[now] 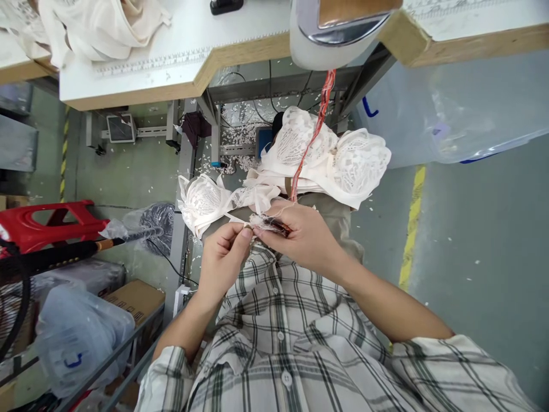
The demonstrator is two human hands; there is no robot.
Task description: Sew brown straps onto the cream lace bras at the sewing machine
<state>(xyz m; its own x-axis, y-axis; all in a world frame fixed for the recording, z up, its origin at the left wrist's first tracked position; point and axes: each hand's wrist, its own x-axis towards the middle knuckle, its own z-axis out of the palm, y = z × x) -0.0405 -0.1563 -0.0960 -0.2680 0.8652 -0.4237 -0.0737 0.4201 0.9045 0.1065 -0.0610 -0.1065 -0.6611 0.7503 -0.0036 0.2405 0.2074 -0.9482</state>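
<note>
Two bare hands are meeting above the person's lap, in the near middle. Left hand: thumb and forefinger are pressing together with no visible gap, pinching a narrow cream strap; the remaining fingers are curling inward. Right hand: thumb and fingers are wrapping around a dark item, its kind too small to tell, with whitish threads showing beside it; the fingertips are resting just beside those of the left hand. White lace garments, in cups: the larger pile is lying on the lap, beyond the right hand; a smaller cup is lying to the left, beyond the left hand. One red cord is hanging from a white-cased unit at the far side and crossing over the pile. One white worktable is standing far, bearing cream fabric at far left. One clear bin is standing far right; one red stool is standing left. Pale scraps are littering the floor beneath the worktable.
</note>
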